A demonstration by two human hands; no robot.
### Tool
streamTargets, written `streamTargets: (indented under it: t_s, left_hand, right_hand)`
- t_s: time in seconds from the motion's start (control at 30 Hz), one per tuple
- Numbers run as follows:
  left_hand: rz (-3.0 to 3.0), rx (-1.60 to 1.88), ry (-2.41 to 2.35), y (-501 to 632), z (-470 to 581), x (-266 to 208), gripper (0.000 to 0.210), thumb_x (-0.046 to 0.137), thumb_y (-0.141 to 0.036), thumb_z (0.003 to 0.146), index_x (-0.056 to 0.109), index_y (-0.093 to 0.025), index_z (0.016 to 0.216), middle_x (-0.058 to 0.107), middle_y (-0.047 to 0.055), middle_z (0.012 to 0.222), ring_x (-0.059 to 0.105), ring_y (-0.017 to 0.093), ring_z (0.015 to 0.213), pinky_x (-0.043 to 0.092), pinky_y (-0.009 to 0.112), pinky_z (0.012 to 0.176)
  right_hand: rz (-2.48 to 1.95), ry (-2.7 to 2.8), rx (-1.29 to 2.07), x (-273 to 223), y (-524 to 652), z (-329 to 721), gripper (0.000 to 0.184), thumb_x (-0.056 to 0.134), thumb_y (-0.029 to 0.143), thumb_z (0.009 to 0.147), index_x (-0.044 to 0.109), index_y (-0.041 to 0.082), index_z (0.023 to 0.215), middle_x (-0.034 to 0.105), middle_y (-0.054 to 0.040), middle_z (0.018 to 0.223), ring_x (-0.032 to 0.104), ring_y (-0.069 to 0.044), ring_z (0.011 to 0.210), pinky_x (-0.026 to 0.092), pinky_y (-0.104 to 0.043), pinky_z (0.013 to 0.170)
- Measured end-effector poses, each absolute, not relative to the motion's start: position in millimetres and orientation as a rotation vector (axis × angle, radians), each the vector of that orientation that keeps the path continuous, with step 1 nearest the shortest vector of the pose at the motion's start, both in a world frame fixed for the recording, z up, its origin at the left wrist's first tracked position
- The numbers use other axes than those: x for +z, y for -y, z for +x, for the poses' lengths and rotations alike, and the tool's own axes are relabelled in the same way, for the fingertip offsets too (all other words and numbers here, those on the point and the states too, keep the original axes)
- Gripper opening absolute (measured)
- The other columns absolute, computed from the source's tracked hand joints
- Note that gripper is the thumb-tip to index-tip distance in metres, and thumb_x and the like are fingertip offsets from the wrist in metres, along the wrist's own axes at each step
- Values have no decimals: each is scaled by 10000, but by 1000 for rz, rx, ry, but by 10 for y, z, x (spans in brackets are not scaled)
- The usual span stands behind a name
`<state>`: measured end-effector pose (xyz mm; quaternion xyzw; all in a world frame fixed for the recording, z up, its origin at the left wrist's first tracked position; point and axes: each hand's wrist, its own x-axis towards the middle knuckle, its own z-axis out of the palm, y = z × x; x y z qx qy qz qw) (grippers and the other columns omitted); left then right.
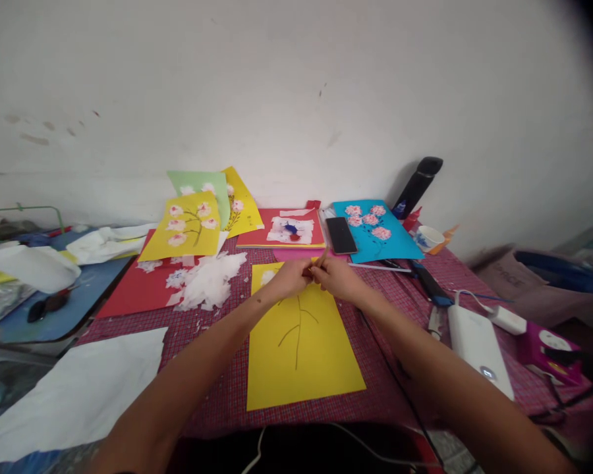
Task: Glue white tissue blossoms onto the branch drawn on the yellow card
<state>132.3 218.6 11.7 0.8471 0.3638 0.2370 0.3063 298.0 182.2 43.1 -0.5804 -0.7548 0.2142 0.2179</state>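
Both hands meet over the top edge of the yellow sheet (pixel 301 342), which lies flat on the checked red cloth (pixel 212 388) in front of the person. The left hand (pixel 289 278) and right hand (pixel 337 276) are closed together, fingertips touching, around a thin brown stick (pixel 321 258), prob. a pencil or brush; which hand carries the weight, one cannot tell. On the sheet a brown branch drawing (pixel 298 329) is already there, w/o flowers.

Torn white tissue (pixel 208 282) lies just left of the sheet, a black phone (pixel 340 235) just behind the hands, a white power bank (pixel 479 345) w/ cable at right.

Risk, as judgement: the stick tip hovers near the sheet, so a slip can leave a stray mark on the paper. The forearms lie close above the sheet and can drag it, or sweep the loose tissue bits off the cloth.
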Motion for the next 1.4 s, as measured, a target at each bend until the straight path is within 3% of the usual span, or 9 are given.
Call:
streamTargets:
  t_s: [0.43,0.7,0.93,1.1,1.4]
  left_hand:
    - [2222,616,-1015,-2134,1309,147,187,567,-152,825,696,-178,958,747,44,903,682,206,816,497,289,729]
    - [2191,671,-1114,-2123,1180,131,317,484,-94,862,686,-172,1094,743,71,1111,692,174,965,518,274,845]
    - [2288,606,-1204,-2061,1113,95,303,536,-102,804,721,-175,1033,762,59,962,695,198,854,521,286,764]
    - [2402,542,-1216,-2032,1106,104,331,548,-79,764,731,-169,1024,748,73,944,679,218,845,510,308,771]
    - [2528,422,-1298,-1989,1162,152,227,553,-161,814,767,-162,887,701,121,867,658,256,844,496,355,809]
  right_hand:
    - [-1590,2107,564,321,-1779,3013,232,510,234,926,706,175,815,717,-39,718,629,-150,623,380,-225,571]
    - [-1496,2141,578,331,-1673,3033,230,508,231,929,703,171,822,707,-33,723,618,-140,622,385,-219,587]
    - [-1471,2009,655,288,-1668,3099,220,523,252,911,718,162,862,725,-44,782,646,-144,638,442,-223,602]
    - [-1440,1955,698,305,-1661,3105,243,508,241,907,692,159,770,728,-56,811,657,-147,649,462,-225,590]
    - [-1433,1954,723,315,-1646,3122,213,515,228,879,700,165,793,735,-60,833,662,-153,651,485,-237,594]
